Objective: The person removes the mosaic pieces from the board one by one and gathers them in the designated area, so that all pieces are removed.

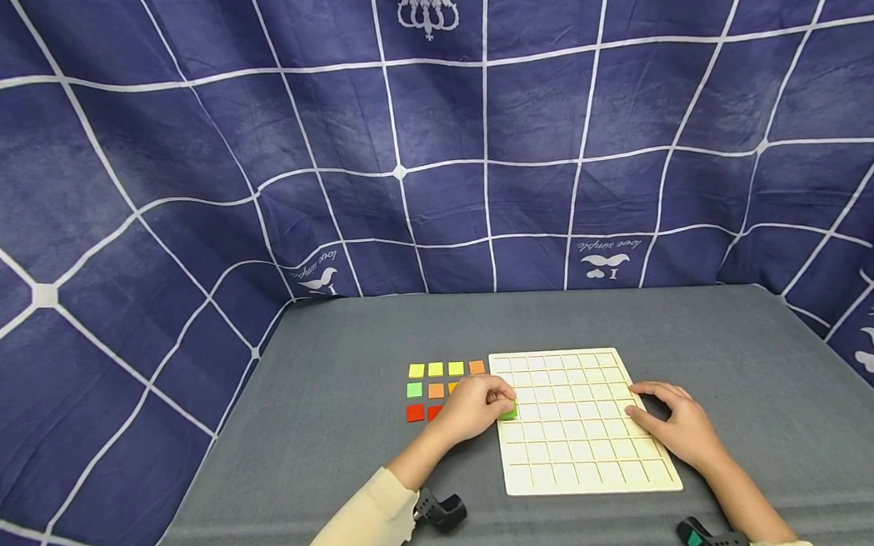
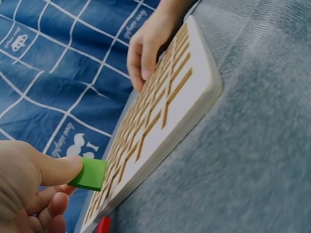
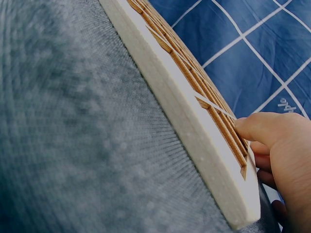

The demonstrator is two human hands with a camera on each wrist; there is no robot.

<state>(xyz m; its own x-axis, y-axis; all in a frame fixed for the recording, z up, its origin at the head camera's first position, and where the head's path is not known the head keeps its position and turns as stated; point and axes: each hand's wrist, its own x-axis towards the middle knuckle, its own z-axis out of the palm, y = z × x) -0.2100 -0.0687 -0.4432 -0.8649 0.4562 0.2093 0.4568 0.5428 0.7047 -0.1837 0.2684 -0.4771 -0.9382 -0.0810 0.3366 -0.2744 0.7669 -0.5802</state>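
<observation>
A small green square tile is pinched between the thumb and fingers of my left hand. In the head view this tile is at the left edge of a pale square grid board, whose cells are marked off by brown lines. The left wrist view shows the tile tilted near the board's edge; whether it touches is unclear. At the board's right edge rests my right hand, thumb and forefinger spread apart. The right wrist view has its thumb on the rim, with the other fingers partly hidden.
Left of the board lie rows of loose square tiles: yellow ones, a light green tile, orange ones and red ones. My left hand covers part of them. A grey cloth covers the table; a blue checked curtain hangs behind.
</observation>
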